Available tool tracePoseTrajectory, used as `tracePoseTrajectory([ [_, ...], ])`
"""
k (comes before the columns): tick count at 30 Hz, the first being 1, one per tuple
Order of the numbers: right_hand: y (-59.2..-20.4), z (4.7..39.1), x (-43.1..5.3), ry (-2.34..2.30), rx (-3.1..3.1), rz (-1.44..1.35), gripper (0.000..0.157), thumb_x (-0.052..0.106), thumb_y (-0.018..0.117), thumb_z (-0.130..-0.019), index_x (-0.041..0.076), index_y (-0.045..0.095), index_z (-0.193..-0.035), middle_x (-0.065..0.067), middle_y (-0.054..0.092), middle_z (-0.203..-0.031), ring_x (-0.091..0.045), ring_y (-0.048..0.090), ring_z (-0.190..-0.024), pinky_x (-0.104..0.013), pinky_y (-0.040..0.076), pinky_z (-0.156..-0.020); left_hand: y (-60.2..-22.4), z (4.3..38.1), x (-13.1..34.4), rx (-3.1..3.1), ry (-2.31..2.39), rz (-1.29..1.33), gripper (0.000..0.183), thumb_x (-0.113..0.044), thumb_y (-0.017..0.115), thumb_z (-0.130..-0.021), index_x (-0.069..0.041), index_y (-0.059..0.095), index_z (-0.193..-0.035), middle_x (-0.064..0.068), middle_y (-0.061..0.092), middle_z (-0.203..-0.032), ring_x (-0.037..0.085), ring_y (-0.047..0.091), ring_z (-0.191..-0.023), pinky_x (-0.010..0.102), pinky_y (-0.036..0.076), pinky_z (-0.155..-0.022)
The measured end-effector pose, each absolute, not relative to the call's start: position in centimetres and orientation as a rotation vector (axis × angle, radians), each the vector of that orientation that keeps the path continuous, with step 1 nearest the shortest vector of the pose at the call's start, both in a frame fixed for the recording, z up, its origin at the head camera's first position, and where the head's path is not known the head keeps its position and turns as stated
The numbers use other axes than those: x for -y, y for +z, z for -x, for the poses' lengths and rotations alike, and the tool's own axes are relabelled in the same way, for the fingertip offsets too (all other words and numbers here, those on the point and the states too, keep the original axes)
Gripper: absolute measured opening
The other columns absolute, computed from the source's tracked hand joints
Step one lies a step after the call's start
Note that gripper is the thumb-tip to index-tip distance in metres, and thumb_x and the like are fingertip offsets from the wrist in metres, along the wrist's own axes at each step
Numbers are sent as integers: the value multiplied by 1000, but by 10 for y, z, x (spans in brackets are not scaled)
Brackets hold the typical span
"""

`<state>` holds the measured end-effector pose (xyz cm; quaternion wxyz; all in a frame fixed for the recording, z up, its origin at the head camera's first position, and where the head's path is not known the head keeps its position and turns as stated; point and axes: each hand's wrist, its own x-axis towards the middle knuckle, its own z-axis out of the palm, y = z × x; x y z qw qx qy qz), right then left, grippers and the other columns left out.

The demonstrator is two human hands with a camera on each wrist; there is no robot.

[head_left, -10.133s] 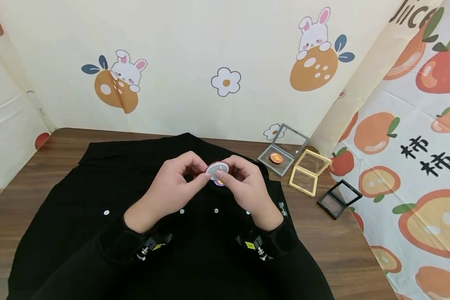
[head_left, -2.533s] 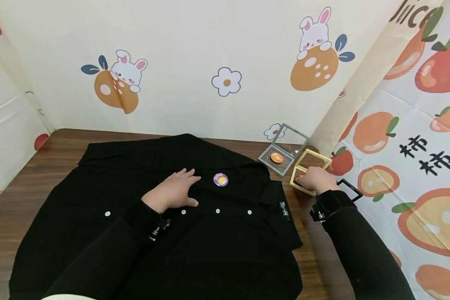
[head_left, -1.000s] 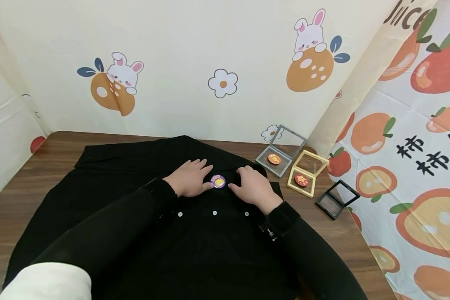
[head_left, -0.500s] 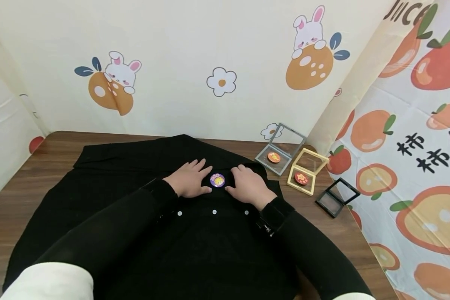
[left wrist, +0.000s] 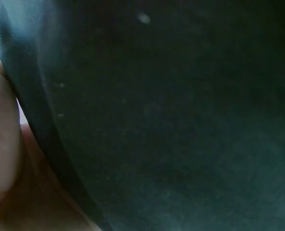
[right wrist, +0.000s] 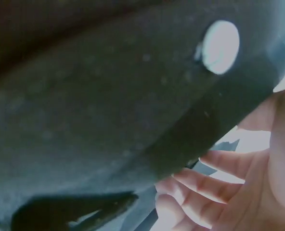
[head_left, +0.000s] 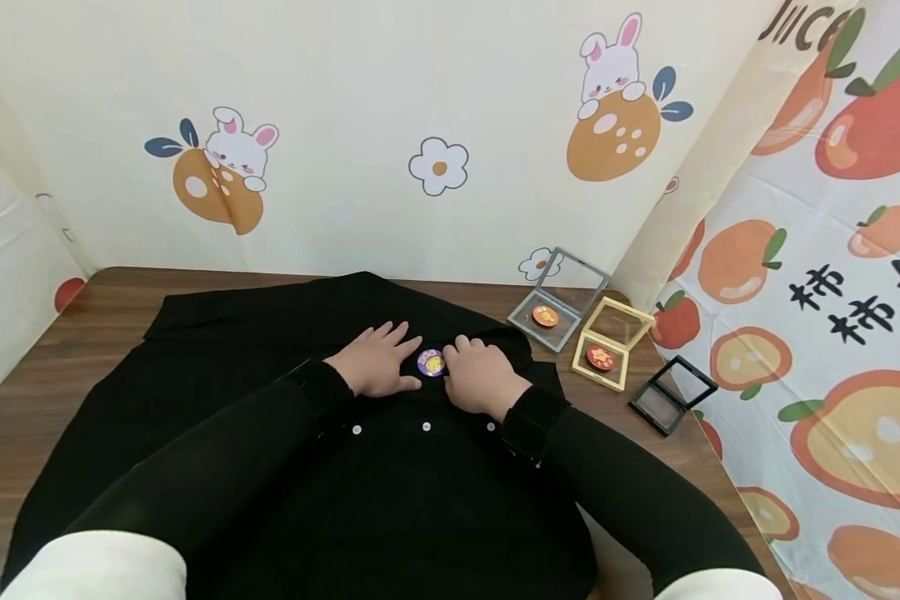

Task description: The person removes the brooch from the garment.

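Observation:
A black shirt [head_left: 285,500] with white buttons lies spread on the wooden table. On it sits a round purple pin badge [head_left: 431,362] with a yellow figure. My left hand [head_left: 375,361] rests on the cloth just left of the badge, fingers spread. At the badge's right edge is my right hand [head_left: 483,377], its fingers slightly bent over the cloth; whether it touches the badge is hard to tell. The right wrist view shows its loosely curved fingers [right wrist: 210,185] near a white button [right wrist: 221,47]. Mostly dark fabric fills the left wrist view.
To the right stand a grey case [head_left: 546,332] with an orange badge [head_left: 545,316], a yellow case [head_left: 621,385] with a red badge [head_left: 600,358], and a black case [head_left: 663,404], all with lids raised. A printed curtain [head_left: 765,333] borders the table's right side.
Earlier both hands held a badge, back side up, over the shirt. Later the right hand reached into the yellow case, where a red badge now lies. It has since moved left, beside the purple badge.

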<state>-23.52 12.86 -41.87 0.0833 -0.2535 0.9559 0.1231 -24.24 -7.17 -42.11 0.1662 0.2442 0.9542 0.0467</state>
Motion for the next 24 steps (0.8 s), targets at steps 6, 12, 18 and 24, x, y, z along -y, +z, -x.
tracePoseTrajectory([
  [6, -420, 234, -120, 565, -2823, 859, 47, 37, 52, -107, 7, 57, -143, -10, 59, -128, -24, 60, -109, -40, 54, -91, -421, 242, 72, -2711, 130, -697, 79, -58, 52, -103, -15, 28, -165, 17, 14, -170, 40, 11, -156, 57, 11, -123],
  [12, -418, 234, -117, 564, -2854, 1022, 40, 32, 62, -104, 11, 63, -138, -7, 64, -129, -23, 62, -114, -41, 53, -96, -423, 242, 71, -2711, 134, -713, 79, -58, 52, -103, -15, 27, -165, 17, 13, -171, 40, 10, -156, 57, 11, -123],
  [18, -417, 237, -117, 505, -2851, 1120, 32, 26, 65, -104, 12, 67, -132, -5, 67, -126, -22, 63, -115, -40, 52, -97, -419, 242, 72, -2713, 123, -718, 79, -57, 53, -103, -14, 27, -165, 17, 13, -170, 41, 10, -156, 58, 12, -123],
  [24, -414, 241, -118, 446, -2844, 1115, 31, 23, 63, -105, 12, 68, -133, -4, 69, -127, -22, 64, -118, -41, 50, -100, -419, 243, 73, -2713, 126, -730, 79, -56, 53, -104, -13, 28, -164, 18, 14, -170, 42, 11, -155, 59, 13, -123],
])
